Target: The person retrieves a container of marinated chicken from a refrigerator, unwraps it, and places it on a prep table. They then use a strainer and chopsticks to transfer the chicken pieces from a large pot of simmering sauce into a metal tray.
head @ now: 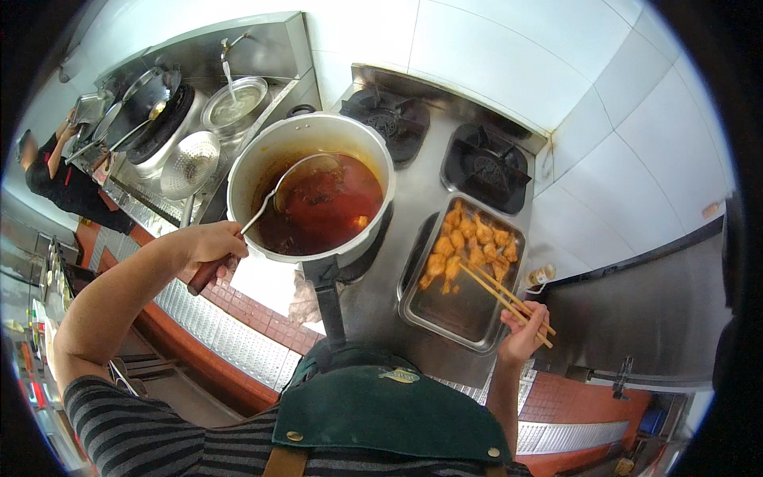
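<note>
My left hand (217,247) grips the wooden handle of a skimmer (267,203), whose round head dips into dark red broth (334,208). The broth fills the lower part of a large aluminium pressure-cooker pot (256,161), and one orange piece of food (360,221) shows at its surface. My right hand (526,331) holds a pair of wooden chopsticks (506,301). Their tips reach the browned chicken drumsticks (471,238) gathered in the far part of a rectangular steel tray (453,325). The tray lies on the steel stovetop, right of the pot.
Two gas burners (486,161) sit behind the tray and pot. Leftward are a perforated ladle (191,167), a wok (143,101) and a basin (238,104) under running water. A co-worker (65,173) stands far left. The pot's black handle (328,304) juts towards me.
</note>
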`<state>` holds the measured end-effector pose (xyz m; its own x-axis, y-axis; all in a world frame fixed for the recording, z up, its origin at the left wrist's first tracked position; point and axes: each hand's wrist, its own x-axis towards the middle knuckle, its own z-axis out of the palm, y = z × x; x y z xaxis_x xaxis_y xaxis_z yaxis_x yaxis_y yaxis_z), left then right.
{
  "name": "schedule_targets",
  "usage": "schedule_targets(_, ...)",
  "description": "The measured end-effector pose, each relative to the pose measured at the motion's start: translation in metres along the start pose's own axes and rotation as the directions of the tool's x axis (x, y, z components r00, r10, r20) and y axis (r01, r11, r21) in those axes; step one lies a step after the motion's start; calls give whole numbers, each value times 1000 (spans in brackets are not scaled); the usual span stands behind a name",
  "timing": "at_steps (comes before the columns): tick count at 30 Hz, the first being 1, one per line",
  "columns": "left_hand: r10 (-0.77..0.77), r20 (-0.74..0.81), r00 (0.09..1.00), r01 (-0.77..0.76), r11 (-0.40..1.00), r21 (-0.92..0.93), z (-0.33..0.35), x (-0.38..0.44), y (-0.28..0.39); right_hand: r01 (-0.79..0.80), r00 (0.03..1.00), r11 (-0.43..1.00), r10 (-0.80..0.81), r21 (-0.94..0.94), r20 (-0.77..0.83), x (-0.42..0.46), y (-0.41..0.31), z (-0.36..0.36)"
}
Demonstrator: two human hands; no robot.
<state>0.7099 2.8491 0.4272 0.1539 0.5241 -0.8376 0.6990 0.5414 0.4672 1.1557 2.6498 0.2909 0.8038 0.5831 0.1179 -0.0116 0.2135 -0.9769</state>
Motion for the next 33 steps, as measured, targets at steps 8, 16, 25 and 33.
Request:
schedule_targets(8, -76, 202, 977, 146, 920, -363, 20, 0, 2, -13, 1000, 995, 11, 97, 18, 9, -8, 12)
schedule_targets(16, -15, 289, 957, 190, 786, -588, 28, 19, -16, -44, 999, 990, 39, 136, 37, 14, -19, 36)
schedule_targets(25, -96, 94, 991, 111, 980, -168, 31, -12, -12, -11, 998, 989, 2, 149, 56, 13, -27, 44)
schedule_targets(33, -49, 449, 892, 369, 654, -661, 35, 4, -13, -9, 1000, 983, 4, 183, 24, 5, -38, 50)
